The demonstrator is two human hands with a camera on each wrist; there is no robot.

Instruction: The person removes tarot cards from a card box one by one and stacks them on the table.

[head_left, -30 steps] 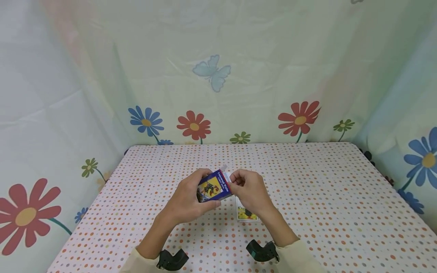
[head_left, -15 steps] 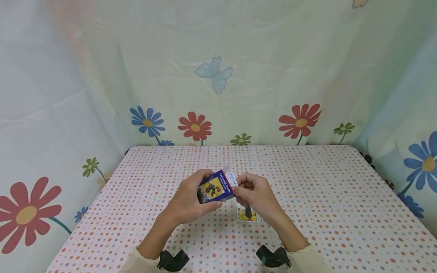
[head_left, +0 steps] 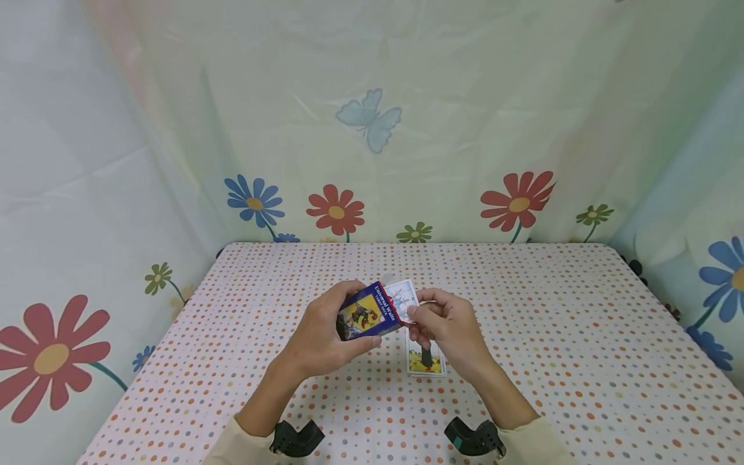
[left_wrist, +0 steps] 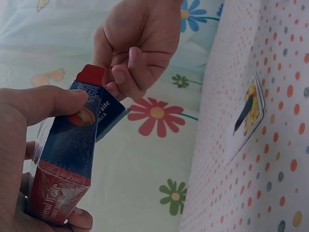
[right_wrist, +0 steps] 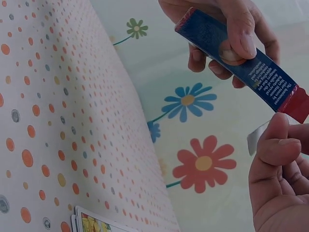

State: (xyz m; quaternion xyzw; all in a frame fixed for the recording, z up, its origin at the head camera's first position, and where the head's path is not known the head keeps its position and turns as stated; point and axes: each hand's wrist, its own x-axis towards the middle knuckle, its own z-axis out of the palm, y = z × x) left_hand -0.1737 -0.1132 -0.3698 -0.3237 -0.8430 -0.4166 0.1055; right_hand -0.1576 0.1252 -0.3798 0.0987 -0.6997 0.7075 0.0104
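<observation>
A blue tarot card box (head_left: 361, 316) is held tilted above the table in my left hand (head_left: 316, 336), its thumb along the narrow side. From the box's end on the right, a white card with a line drawing (head_left: 402, 298) sticks partly out. My right hand (head_left: 453, 329) pinches that card's outer edge between thumb and fingers. The left wrist view shows the red end flap (left_wrist: 91, 75) raised and a dark blue lettered panel (left_wrist: 108, 112) jutting beside the box; what it belongs to I cannot tell. Beneath my right hand lies a small stack of picture cards (head_left: 425, 363), partly covered.
The table has a white cloth with coloured dots (head_left: 552, 323). Behind it and at both sides hangs a pale curtain (head_left: 279, 129) printed with flowers and a butterfly. A black wrist mount (head_left: 296, 439) sits on each forearm.
My right hand has moved a little to the right, drawing the white card further out of the box. The left hand still holds the box in nearly the same place.
</observation>
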